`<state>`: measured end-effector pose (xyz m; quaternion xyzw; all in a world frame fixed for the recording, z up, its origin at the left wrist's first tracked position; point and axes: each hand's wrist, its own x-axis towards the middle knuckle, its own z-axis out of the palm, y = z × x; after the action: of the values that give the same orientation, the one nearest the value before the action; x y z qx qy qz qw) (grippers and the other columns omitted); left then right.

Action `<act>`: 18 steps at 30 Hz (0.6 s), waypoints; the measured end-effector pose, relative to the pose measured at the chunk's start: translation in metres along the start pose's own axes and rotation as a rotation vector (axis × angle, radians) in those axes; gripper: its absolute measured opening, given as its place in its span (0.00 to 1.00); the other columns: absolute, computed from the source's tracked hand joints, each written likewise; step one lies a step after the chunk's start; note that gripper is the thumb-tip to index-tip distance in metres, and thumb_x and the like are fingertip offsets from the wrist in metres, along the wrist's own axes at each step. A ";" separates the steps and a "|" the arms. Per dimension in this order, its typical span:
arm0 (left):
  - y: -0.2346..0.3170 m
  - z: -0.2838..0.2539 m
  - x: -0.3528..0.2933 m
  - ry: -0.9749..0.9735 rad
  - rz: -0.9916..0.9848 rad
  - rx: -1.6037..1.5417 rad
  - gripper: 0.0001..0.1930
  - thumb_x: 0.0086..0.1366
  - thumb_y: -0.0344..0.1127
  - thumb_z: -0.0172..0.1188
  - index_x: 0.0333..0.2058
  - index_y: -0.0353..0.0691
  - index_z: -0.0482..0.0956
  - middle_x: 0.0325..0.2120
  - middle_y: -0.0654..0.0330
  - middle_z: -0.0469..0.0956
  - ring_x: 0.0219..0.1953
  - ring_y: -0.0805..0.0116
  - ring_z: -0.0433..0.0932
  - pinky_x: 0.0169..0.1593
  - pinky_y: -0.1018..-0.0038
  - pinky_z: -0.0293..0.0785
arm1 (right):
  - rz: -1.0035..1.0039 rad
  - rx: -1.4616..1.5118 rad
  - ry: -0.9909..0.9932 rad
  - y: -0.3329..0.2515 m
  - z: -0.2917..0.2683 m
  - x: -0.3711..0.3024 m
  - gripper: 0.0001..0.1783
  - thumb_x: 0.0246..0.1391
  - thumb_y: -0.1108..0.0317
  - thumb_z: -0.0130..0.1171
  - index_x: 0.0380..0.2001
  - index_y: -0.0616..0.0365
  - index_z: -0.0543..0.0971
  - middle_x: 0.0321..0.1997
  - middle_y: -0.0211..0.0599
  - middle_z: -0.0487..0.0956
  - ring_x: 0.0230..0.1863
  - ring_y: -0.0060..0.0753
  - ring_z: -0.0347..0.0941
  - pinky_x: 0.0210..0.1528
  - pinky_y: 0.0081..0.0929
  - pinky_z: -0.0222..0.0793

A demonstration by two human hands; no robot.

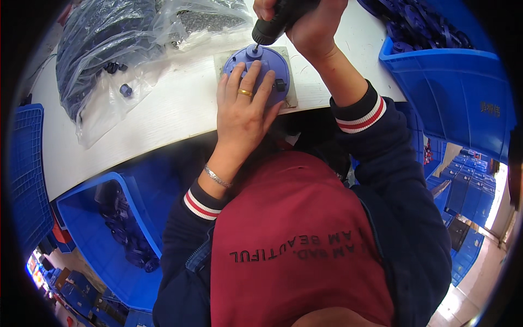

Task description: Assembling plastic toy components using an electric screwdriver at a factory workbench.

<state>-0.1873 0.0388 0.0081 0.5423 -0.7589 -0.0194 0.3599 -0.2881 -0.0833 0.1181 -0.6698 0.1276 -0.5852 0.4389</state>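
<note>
A round purple plastic part point(274, 64) lies on a flat square board point(293, 97) at the table's front edge. Spread over its near side, my left hand point(243, 106) presses down with fingers apart, wearing a ring. My right hand point(313, 32) is closed round a black power screwdriver point(278, 22), whose tip meets the raised boss at the part's far end. A small black knob point(280, 85) sticks out on the part's right side. The screw under the tip is too small to make out.
Clear plastic bags point(114, 54) of small dark parts cover the white table's point(125, 155) left side. A blue bin point(452, 87) of dark purple parts stands at the right. Another blue bin point(117, 180) with similar parts sits below the table edge at left.
</note>
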 end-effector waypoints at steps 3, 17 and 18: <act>0.001 0.000 0.001 0.013 0.015 0.003 0.28 0.51 0.39 0.68 0.52 0.47 0.73 0.57 0.57 0.67 0.60 0.53 0.62 0.62 0.54 0.57 | 0.002 0.016 0.020 -0.003 0.001 0.002 0.45 0.57 0.29 0.35 0.52 0.65 0.62 0.16 0.34 0.70 0.13 0.21 0.65 0.17 0.16 0.60; -0.001 0.001 -0.002 0.002 0.005 0.015 0.29 0.50 0.39 0.68 0.53 0.46 0.73 0.57 0.57 0.66 0.60 0.52 0.62 0.62 0.53 0.57 | 0.018 0.048 0.004 0.011 0.000 -0.002 0.45 0.54 0.26 0.37 0.40 0.66 0.69 0.15 0.34 0.71 0.13 0.21 0.66 0.17 0.16 0.61; -0.001 0.000 -0.003 -0.003 0.003 0.017 0.29 0.50 0.39 0.68 0.53 0.46 0.73 0.57 0.57 0.66 0.60 0.52 0.62 0.62 0.53 0.57 | 0.023 0.045 -0.002 0.013 -0.001 -0.003 0.45 0.54 0.26 0.37 0.38 0.66 0.70 0.15 0.34 0.71 0.13 0.21 0.66 0.16 0.16 0.61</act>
<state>-0.1866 0.0405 0.0062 0.5441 -0.7605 -0.0131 0.3542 -0.2856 -0.0890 0.1061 -0.6589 0.1214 -0.5821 0.4608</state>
